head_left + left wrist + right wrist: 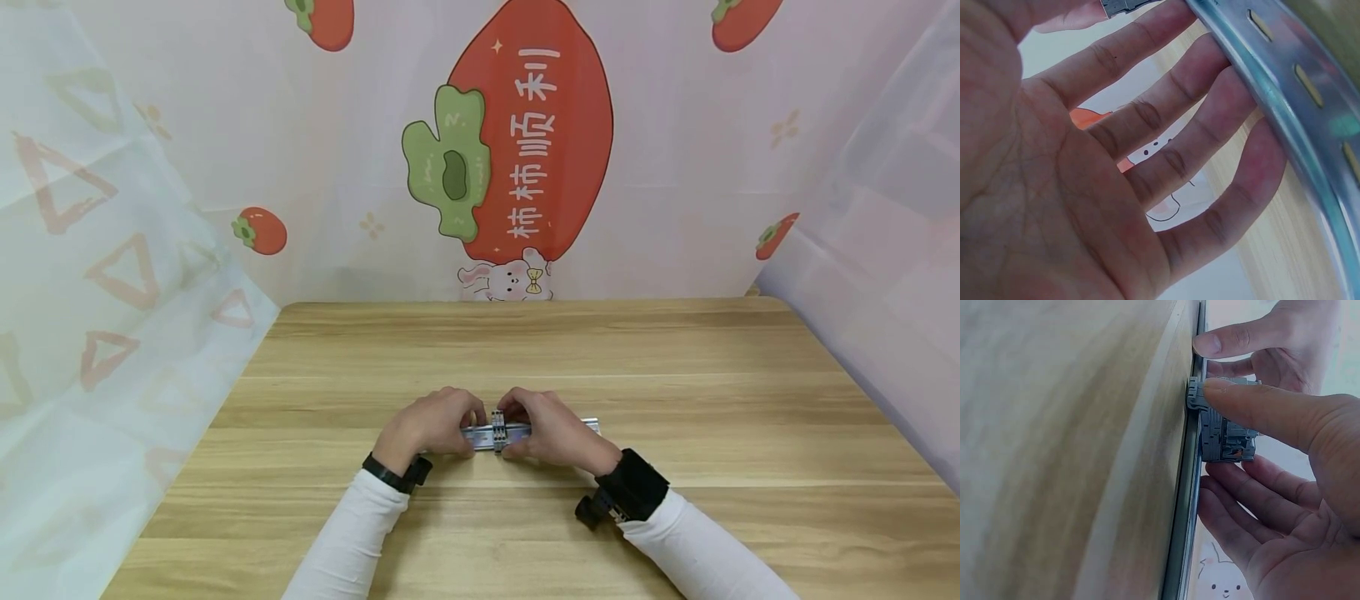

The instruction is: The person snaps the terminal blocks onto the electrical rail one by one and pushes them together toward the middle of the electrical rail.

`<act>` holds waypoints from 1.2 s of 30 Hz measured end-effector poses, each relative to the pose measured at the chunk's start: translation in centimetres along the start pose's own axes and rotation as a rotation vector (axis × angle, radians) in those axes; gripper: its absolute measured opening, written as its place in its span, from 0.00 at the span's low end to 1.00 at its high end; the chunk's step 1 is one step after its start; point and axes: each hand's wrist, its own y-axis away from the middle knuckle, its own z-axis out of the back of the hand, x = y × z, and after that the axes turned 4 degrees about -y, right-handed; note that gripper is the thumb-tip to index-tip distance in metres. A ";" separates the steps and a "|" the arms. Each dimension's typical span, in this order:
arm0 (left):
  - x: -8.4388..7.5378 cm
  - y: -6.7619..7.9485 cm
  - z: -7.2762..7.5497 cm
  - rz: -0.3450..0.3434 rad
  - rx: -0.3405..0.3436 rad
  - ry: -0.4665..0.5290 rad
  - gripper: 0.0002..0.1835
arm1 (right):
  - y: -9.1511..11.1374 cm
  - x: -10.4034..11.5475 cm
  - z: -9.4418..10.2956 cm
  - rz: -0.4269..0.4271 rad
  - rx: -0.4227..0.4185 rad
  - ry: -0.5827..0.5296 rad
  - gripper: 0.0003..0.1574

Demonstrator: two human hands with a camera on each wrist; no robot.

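Note:
A slotted metal DIN rail (482, 438) lies left to right on the table, its slots plain on the rail (1285, 106) in the left wrist view. Grey terminal blocks (498, 429) stand across the rail between the two hands. My left hand (431, 423) grips the rail left of the blocks, fingertips on its far edge and thumb on the near one. With thumb and fingers on opposite ends, my right hand (557, 429) pinches the terminal blocks (1215, 437). The underside of the blocks, where they meet the rail, is partly hidden.
The wooden table (675, 358) carries the rail near its middle. A printed cloth (337, 167) hangs behind the table, with more cloth along the left and right sides. Each wrist wears a black strap (637, 483) with a small camera.

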 end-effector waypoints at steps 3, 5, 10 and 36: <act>0.0 0.0 0.0 0.001 0.003 0.005 0.18 | 0.0 0.0 0.0 0.001 0.001 0.000 0.32; 0.0 0.0 0.1 0.002 0.005 0.008 0.18 | 0.0 0.0 0.0 0.000 0.002 -0.002 0.32; 0.0 0.0 0.1 0.006 0.009 0.010 0.18 | 0.0 0.0 0.0 0.002 0.003 0.000 0.33; 0.0 -0.1 0.1 0.009 0.011 -0.014 0.19 | 0.6 0.0 2.5 -0.099 0.080 0.328 0.31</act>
